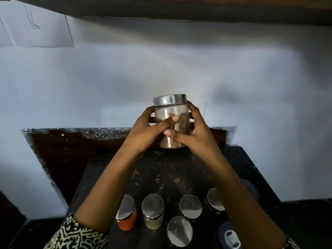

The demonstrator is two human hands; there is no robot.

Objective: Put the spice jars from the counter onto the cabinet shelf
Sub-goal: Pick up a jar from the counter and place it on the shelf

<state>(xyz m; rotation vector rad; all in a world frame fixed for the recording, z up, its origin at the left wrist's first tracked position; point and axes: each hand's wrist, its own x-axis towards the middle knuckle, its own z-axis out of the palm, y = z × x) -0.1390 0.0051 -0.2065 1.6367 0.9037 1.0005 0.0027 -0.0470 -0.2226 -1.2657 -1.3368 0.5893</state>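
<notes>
Setting: pale blue-grey wall behind a dark speckled surface [161, 169]; a dark overhang crosses the top of the view, and no cabinet shelf can be made out.

Landmark: the held jar [171, 123], a clear jar with a metal lid and brownish contents, upright, lifted above the far edge of the surface.

Hands: left hand [149, 128] and right hand [195, 130] are both clamped on the held jar from opposite sides, thumbs crossing its front face.

Jars left: below the held jar and nearer the person stand a red-filled jar [126, 212], a pale-filled jar [153, 211], and three more with metal lids [190, 205] [180, 230] [215, 199]; their contents cannot be told.

Other items: two dark-lidded containers, one at the lower right of the held jar [230, 236] and one partly hidden beyond the right forearm [250, 187].

Stage: judged early, with one jar in transit and five waiting.

Risk: smooth glass may slip if the grip loosens while reaching up.

Risk: the forearms pass right over the waiting jars, so a low return could knock them over.

Risk: the lid's tightness is unknown; lifting by it could spill.
</notes>
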